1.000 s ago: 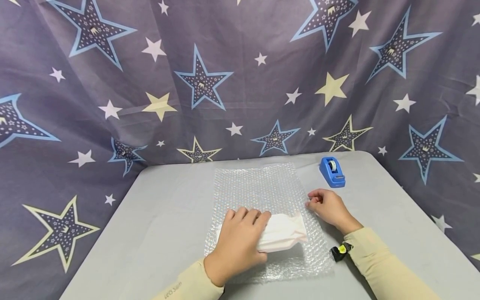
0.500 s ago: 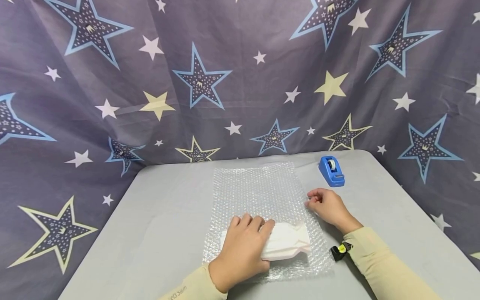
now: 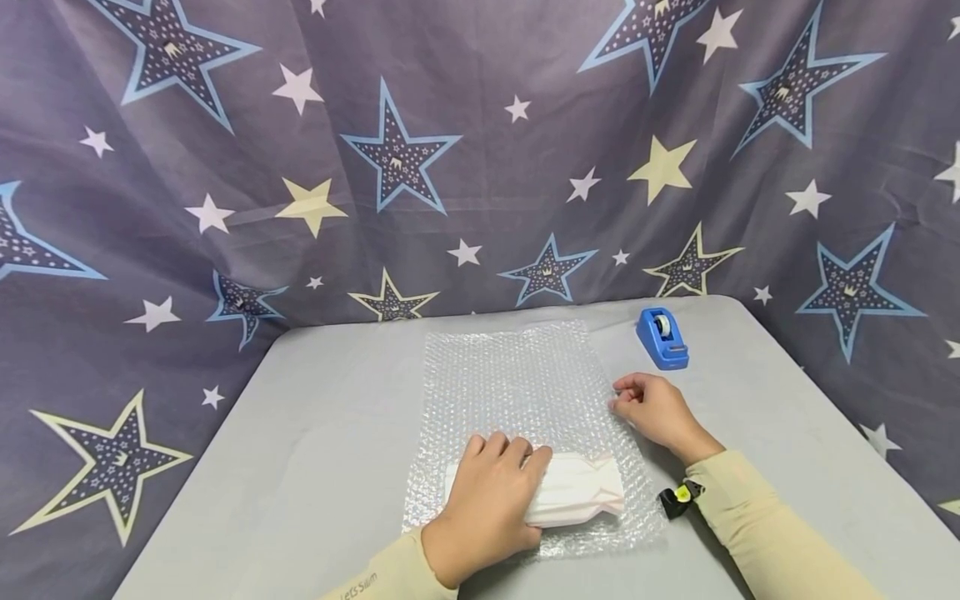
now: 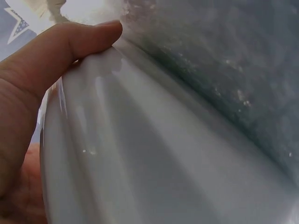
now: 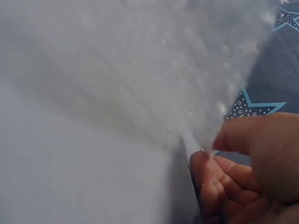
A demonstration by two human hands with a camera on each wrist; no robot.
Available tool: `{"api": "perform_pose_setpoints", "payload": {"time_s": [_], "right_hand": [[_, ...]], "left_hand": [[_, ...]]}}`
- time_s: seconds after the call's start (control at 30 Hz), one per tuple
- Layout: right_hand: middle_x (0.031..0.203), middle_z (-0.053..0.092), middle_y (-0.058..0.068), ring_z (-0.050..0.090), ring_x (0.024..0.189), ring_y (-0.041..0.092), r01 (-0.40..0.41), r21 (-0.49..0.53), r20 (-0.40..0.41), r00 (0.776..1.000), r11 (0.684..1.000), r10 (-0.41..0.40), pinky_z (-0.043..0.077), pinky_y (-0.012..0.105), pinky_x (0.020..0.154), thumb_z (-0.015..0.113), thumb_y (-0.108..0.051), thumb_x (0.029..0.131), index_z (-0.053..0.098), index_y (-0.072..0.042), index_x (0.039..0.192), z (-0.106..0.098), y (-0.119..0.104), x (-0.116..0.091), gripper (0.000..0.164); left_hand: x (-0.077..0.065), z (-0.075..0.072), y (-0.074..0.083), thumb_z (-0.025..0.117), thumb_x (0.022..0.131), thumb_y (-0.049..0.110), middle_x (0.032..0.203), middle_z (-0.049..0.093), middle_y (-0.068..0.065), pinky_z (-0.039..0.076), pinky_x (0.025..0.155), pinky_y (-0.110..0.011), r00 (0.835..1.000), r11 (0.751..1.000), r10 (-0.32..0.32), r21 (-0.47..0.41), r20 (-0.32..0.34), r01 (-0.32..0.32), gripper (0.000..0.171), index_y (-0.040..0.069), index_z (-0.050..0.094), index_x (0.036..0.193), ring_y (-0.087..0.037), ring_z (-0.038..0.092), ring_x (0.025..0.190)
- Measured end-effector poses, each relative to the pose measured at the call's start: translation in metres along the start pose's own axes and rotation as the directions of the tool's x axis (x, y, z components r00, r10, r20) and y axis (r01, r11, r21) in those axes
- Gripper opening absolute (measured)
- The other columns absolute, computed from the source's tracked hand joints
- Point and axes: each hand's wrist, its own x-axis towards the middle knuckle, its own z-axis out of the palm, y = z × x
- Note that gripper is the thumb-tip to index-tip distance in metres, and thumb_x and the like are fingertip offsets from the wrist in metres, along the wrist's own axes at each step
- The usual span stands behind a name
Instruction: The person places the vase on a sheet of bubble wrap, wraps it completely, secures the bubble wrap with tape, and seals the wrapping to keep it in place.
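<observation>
A white packet [image 3: 576,493] sits over the near part of the bubble wrap [image 3: 517,383], gripped by the left hand [image 3: 487,510]. The right hand [image 3: 662,414] pinches the wrap's right edge; beyond it, a blue tape dispenser [image 3: 663,339] stands on the desk [image 3: 330,442].

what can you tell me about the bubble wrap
The bubble wrap is a clear, shiny, roughly rectangular plastic-looking piece covered in small bubbles. It lies mostly flat on the gray table. The right hand pinches its right edge; the left hand holds a white packet over its near part.
</observation>
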Motion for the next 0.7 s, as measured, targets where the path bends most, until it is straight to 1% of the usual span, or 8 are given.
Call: {"api": "perform_pose_setpoints", "payload": {"time_s": [0.23,0.43,0.57,0.7], "right_hand": [[0.081,0.066,0.004,0.058,0.073,0.016,0.006,0.0,-0.001,1.0,1.0,-0.006,0.047,0.028,0.067,0.076,-0.015,0.087,0.072,0.002,0.109,0.0,0.0,0.0,0.029],[0.081,0.066,0.004,0.058,0.073,0.016,0.009,0.007,0.006,1.0,1.0,-0.009,0.047,0.029,0.067,0.076,-0.016,0.087,0.072,0.002,0.109,0.0,-0.002,0.0,0.029],[0.081,0.066,0.003,0.058,0.073,0.015,0.007,0.006,0.009,1.0,1.0,-0.007,0.048,0.028,0.067,0.077,-0.016,0.087,0.071,0.002,0.11,0.0,-0.002,0.0,0.03],[0.081,0.066,0.003,0.059,0.074,0.016,0.001,0.009,0.012,1.0,1.0,-0.001,0.048,0.028,0.067,0.076,-0.016,0.087,0.071,0.002,0.11,-0.001,-0.002,-0.001,0.03]], "left_hand": [[0.0,0.001,0.001,0.095,0.053,0.056,0.113,0.07,0.001,0.036,0.075,-0.035,1.0,1.0,0.002,0.01,0.015,-0.002,0.094,0.02,0.062,0.133,-0.02,0.06,0.093],[-0.003,-0.003,0.002,0.094,0.056,0.058,0.119,0.07,-0.001,0.039,0.079,-0.037,0.999,1.0,0.0,0.018,0.039,0.0,0.098,0.017,0.061,0.139,-0.021,0.062,0.101],[-0.008,-0.006,0.001,0.092,0.055,0.066,0.124,0.069,-0.001,0.041,0.083,-0.038,0.999,1.0,0.011,0.027,0.043,-0.012,0.108,0.014,0.058,0.143,-0.022,0.062,0.107],[-0.012,-0.007,0.0,0.089,0.047,0.076,0.128,0.067,-0.001,0.042,0.087,-0.04,0.999,0.999,0.022,0.039,0.042,-0.024,0.125,0.012,0.052,0.149,-0.022,0.061,0.112]]}}
